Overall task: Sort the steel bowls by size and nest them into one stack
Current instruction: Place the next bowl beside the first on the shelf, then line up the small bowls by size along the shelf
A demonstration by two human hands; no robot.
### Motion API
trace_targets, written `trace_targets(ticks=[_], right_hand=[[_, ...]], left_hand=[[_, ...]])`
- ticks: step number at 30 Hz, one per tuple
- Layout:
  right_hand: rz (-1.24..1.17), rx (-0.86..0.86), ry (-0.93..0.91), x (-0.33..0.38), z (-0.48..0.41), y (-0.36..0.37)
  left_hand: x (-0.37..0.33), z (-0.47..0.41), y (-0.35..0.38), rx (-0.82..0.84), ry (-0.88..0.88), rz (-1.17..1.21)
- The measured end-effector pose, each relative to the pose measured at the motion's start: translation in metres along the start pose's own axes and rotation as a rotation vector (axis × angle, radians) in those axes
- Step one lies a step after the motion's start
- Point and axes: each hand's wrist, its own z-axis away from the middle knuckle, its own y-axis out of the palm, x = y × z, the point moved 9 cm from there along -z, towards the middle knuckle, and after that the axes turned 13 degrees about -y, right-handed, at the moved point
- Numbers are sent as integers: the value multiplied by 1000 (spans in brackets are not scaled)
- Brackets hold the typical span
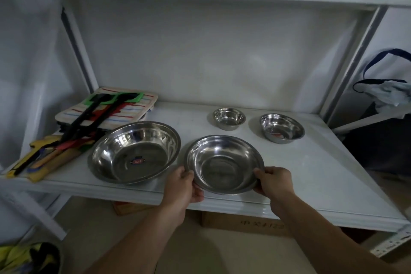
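Observation:
Several steel bowls sit on a white shelf [311, 173]. The largest bowl [134, 151] is at the front left. Right of it is the second-largest bowl [224, 163], near the shelf's front edge. My left hand [184, 184] grips its left rim and my right hand [274, 181] grips its right rim. A smaller bowl [281, 128] stands at the back right. The smallest bowl [229, 118] stands behind the held one.
A pile of striped cloths and long-handled utensils [89, 122] fills the shelf's left end, touching the largest bowl's far side. Cardboard boxes [242, 222] lie on the floor below. A bag [389, 87] hangs at the right.

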Motion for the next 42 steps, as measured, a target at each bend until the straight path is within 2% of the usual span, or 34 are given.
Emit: trace_targets(ticks=[6, 14, 16, 18, 20, 23, 26, 30, 34, 38, 42], right_hand=[[0, 16, 13, -7, 1, 10], [-4, 27, 17, -6, 3, 10], [-13, 30, 23, -3, 4, 6], [-17, 8, 26, 0, 0, -6], [-25, -26, 30, 3, -9, -23], [-91, -96, 45, 7, -30, -50], [-227, -147, 88, 11, -55, -67], [-304, -160, 130, 11, -96, -77], [-301, -143, 168, -2, -135, -75], [-279, -130, 175, -8, -170, -68], [-207, -168, 152, -10, -196, -70]], left_hand=[[-1, -7, -9, -57, 26, -34], [1, -6, -11, -38, 6, -41], [1, 6, -19, -84, 11, -143], [-11, 31, -29, -195, 131, -344], [-44, 63, -24, -286, 337, -488], [-99, 65, 15, -245, 513, -577], [-139, 10, 67, -178, 439, -526], [-152, -84, 135, -79, 170, -391], [-168, -137, 145, -282, 192, -667], [-153, -189, 145, -275, 61, -740], [-141, -219, 155, -203, 7, -607]])
